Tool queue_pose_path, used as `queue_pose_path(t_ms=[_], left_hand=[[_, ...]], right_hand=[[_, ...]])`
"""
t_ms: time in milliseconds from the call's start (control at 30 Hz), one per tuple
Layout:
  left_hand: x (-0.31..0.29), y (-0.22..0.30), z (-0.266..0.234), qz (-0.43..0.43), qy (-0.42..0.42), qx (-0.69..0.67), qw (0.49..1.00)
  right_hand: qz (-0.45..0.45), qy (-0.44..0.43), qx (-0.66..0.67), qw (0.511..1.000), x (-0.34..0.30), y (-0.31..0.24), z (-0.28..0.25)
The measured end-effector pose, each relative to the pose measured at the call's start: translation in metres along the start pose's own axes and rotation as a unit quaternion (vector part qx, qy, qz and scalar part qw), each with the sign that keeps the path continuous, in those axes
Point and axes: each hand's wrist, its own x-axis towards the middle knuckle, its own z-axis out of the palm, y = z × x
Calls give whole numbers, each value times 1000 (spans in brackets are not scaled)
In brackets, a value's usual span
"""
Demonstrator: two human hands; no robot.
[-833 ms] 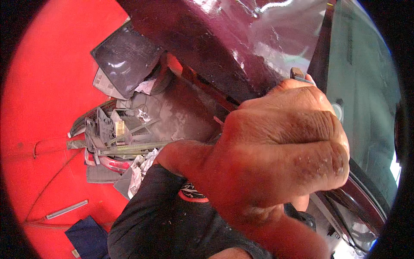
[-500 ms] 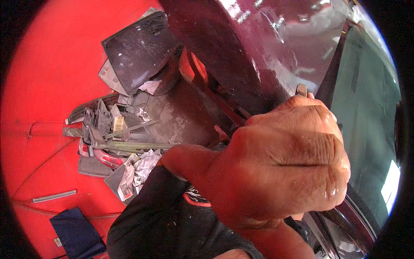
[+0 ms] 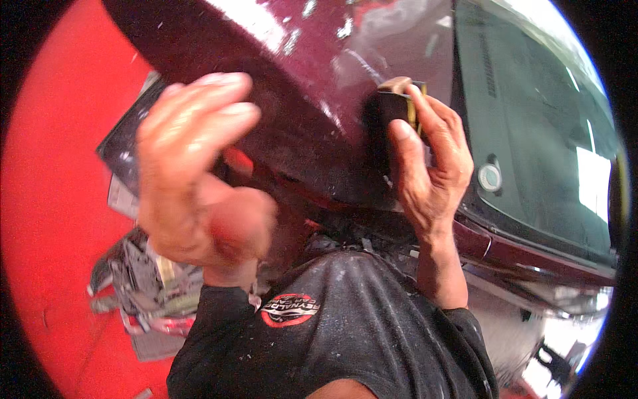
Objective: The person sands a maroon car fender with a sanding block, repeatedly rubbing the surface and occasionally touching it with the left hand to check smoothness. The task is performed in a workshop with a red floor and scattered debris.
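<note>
Between the thumb and fingers of my right hand (image 3: 438, 153) is a small sanding block (image 3: 397, 85), brownish on top, with a dark side and a yellow edge. It rests against the glossy maroon car panel (image 3: 299, 86), by a dull greyish patch (image 3: 419, 33). My left hand (image 3: 179, 166) is raised at the left, in front of the panel's lower edge. Its fingers are apart and loosely bent, with nothing in them, and it is smeared by motion.
To the right is the windshield (image 3: 538, 133) with a round sticker (image 3: 490, 177). Car parts and scraps (image 3: 153, 279) lie on the red floor (image 3: 66, 173) at the left. A dark panel (image 3: 123, 146) stands behind my left hand.
My left hand, earlier close up over the middle right with its fingers hidden, has moved left and opened out. My right hand and the block now show plainly. The view has shifted right.
</note>
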Motion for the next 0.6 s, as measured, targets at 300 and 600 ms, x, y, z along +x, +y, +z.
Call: queue_pose_path(t_ms=[300,600], left_hand=[[-37,-71,-9,130,27,-102,986],[-42,-90,-14,140,77,-137,978]], right_hand=[[-3,-22,-97,995,-17,-59,18],[-13,56,-183,981,38,-44,40]])
